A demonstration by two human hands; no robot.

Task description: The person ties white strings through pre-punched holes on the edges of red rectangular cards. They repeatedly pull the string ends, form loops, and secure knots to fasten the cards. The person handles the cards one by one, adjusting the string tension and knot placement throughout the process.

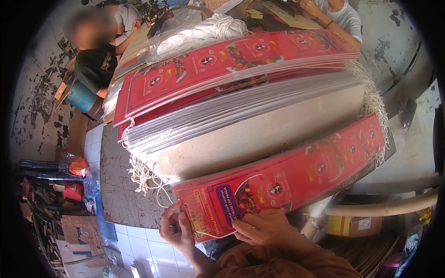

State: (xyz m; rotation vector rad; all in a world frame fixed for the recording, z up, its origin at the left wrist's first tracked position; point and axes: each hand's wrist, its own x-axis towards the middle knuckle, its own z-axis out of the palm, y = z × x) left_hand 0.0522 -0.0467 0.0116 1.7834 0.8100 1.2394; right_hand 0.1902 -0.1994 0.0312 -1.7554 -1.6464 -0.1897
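Observation:
A long red printed sign panel (303, 178) lies slantwise along the near side of the table, its left end towards me. My right hand (262, 227) is closed on the lower edge of this panel, fingers bent over its face. At the panel's left end, my left hand (178, 227) has its forefinger and thumb curled by the corner eyelet; what they pinch is too small to tell. White string (200, 231) runs from that corner along the panel's end towards my right hand. Behind it stands a thick stack of similar panels (259, 118), pale backs facing me, with strings dangling at both ends.
More red panels (204, 69) lean behind the stack, with a bundle of white string (204, 34) beyond. One person (95, 65) sits at the far left, another (343, 21) at the far right. Scrap (51, 227) litters the left floor; a bamboo pole (384, 204) lies right.

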